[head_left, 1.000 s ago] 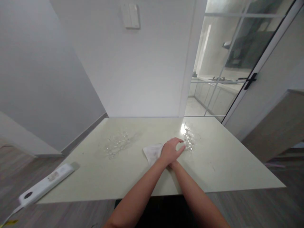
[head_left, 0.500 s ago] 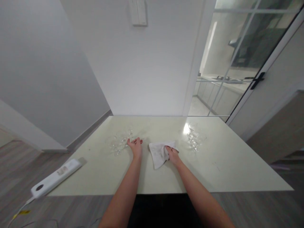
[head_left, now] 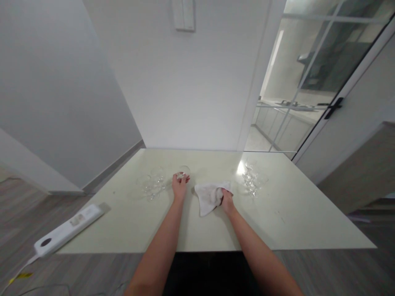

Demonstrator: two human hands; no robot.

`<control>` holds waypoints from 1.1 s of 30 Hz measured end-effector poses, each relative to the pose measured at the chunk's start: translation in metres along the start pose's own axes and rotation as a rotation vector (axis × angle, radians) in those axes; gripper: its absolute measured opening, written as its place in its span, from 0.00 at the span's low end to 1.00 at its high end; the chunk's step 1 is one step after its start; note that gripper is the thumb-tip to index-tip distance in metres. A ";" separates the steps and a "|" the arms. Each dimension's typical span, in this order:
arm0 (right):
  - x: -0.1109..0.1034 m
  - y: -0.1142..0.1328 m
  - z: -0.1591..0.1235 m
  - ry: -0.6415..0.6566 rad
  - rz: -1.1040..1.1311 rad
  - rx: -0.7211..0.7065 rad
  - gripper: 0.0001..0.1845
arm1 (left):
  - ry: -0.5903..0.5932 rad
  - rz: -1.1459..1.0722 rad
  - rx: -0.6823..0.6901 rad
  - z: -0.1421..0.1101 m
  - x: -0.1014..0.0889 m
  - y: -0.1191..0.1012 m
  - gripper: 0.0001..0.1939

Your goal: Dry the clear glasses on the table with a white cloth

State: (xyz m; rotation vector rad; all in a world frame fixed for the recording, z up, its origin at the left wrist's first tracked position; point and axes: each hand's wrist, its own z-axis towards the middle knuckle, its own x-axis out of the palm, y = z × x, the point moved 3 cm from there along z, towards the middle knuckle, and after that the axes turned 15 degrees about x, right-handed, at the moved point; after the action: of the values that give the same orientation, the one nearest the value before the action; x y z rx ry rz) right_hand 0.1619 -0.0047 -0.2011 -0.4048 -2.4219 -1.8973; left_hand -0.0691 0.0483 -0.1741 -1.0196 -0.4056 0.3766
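Observation:
My left hand (head_left: 179, 186) is closed round a clear stemmed glass (head_left: 183, 172), holding it just above the pale table (head_left: 129, 222). A cluster of several more clear glasses (head_left: 151, 183) stands to its left. My right hand (head_left: 226, 200) grips a crumpled white cloth (head_left: 208, 197) that rests on the table near the middle. Another group of clear glasses (head_left: 253, 179) stands to the right of the cloth, under a bright glare.
A long white device (head_left: 66, 230) with a cable overhangs the table's left front corner. A white wall with a switch plate (head_left: 184, 15) rises behind the table. A glass door with a black handle (head_left: 332, 107) is at the right.
My left hand went from the right glasses across to the left cluster and has picked up one glass. My right hand stayed on the cloth, bunching it a little.

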 end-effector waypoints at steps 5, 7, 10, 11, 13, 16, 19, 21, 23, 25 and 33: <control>-0.002 0.013 -0.006 -0.072 -0.140 -0.194 0.25 | 0.221 0.596 0.430 -0.011 0.002 -0.027 0.12; -0.001 0.014 -0.008 -0.064 -0.112 -0.210 0.26 | 0.282 0.783 0.608 -0.016 0.005 -0.037 0.11; 0.000 0.015 -0.011 0.012 -0.034 -0.260 0.27 | 0.435 0.875 0.781 -0.024 0.014 -0.044 0.09; 0.001 0.015 -0.012 0.048 -0.017 -0.283 0.28 | 0.512 0.880 0.827 -0.027 0.018 -0.045 0.09; 0.002 0.015 -0.012 0.107 0.004 -0.316 0.30 | 0.669 0.885 0.909 -0.034 0.025 -0.046 0.09; 0.006 0.013 -0.012 0.188 -0.005 -0.325 0.30 | 0.833 0.883 0.996 -0.044 0.034 -0.047 0.09; 0.008 0.009 -0.012 0.225 -0.021 -0.332 0.29 | 0.877 0.893 1.005 -0.048 0.037 -0.048 0.09; 0.008 0.006 -0.012 0.230 -0.036 -0.340 0.30 | 0.885 0.905 0.980 -0.049 0.037 -0.048 0.08; 0.007 0.005 -0.013 0.238 -0.069 -0.358 0.30 | 0.899 0.917 0.956 -0.048 0.036 -0.046 0.06; 0.007 0.004 -0.014 0.254 -0.128 -0.400 0.28 | 0.906 0.928 0.941 -0.047 0.035 -0.045 0.05; 0.013 0.022 -0.030 0.135 -0.718 -0.796 0.29 | 0.987 0.918 0.928 -0.048 0.036 -0.039 0.10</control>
State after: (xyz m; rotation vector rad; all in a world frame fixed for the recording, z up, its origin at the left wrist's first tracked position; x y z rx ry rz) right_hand 0.1502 -0.0262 -0.1699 0.6715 -1.7280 -3.0013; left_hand -0.0098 0.0112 -0.1567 -0.3020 1.0969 0.7150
